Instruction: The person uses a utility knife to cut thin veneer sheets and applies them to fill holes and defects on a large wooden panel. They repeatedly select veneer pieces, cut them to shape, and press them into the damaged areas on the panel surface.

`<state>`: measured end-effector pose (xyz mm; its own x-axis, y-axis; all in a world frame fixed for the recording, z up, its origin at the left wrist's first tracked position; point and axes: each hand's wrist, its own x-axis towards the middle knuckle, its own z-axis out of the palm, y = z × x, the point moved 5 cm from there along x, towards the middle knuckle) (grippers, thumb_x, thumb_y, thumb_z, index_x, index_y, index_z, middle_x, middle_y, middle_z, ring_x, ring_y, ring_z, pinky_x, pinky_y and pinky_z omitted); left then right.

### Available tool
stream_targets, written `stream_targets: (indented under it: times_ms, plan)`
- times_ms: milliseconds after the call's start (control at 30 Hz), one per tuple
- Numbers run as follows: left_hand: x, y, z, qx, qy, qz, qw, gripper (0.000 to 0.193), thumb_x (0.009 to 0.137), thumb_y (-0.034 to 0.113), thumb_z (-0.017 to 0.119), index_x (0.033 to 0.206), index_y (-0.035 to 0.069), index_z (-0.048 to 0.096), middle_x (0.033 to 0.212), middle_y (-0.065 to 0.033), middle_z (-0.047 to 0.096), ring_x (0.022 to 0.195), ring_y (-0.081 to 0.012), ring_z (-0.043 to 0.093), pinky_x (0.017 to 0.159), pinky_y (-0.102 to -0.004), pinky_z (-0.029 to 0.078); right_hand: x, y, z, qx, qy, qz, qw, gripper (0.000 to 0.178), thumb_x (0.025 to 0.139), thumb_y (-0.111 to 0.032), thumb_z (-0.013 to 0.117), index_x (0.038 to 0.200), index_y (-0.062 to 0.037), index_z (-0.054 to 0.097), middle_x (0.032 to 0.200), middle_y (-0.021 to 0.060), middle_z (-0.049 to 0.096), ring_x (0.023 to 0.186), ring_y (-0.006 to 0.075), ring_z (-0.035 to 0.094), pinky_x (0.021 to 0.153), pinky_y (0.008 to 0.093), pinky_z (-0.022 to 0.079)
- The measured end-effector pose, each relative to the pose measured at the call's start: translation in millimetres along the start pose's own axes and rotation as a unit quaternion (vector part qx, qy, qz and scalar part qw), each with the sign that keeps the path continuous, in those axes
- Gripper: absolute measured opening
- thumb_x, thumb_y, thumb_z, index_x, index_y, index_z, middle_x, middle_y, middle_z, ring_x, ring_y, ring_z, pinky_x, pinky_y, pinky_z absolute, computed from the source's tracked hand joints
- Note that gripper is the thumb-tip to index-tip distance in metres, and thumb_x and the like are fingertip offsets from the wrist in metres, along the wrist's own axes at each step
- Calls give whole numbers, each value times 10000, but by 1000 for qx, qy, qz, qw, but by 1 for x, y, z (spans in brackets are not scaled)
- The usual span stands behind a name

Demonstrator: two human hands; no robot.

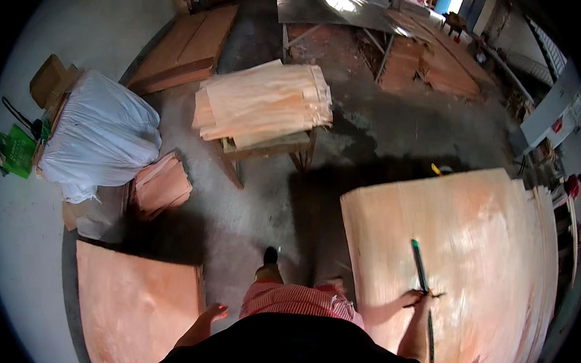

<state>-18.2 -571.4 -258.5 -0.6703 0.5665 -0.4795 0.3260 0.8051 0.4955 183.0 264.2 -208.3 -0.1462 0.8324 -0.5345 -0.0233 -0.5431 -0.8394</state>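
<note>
My right hand (422,301) is closed round a long thin dark stick (420,264) with a green end, over a tall stack of pale wood veneer sheets (471,237) on the right. The stick runs on below the hand toward the lower edge. A darker, arm-like patch beside the wrist looks like a shadow, though I cannot be sure. My left hand (216,311) hangs low at my side with its fingers loosely out, near the edge of another veneer stack (136,298). Nothing shows clearly in it; its fingertips look bright orange-red.
Ahead, a wooden stand (266,150) bears a pile of veneer (265,101). A white cloth-covered bundle (102,132), a green bag (17,152) and small veneer pieces (162,186) lie left. Behind stand a metal-topped table (306,8) and more board stacks (186,44).
</note>
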Motion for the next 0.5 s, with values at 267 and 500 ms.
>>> stream_targets:
  times_ms: [267,500]
  plan:
    - [123,-134,-168,-248,75,-272,927,330,803,387,459,835,100,618,791,-117,606,741,-268,581,644,-358,441,-46,-213,214,-152,1,-231,961,307,878,-253,342,1168,-226,440,985,57,589,435,59,347,331,153,214]
    - [245,-68,-362,-339,138,-182,913,348,841,330,455,973,30,573,853,-89,609,757,-156,573,652,-303,431,-191,-36,495,-322,-358,-67,874,412,856,-416,381,1125,-122,486,921,58,594,515,36,375,448,157,323]
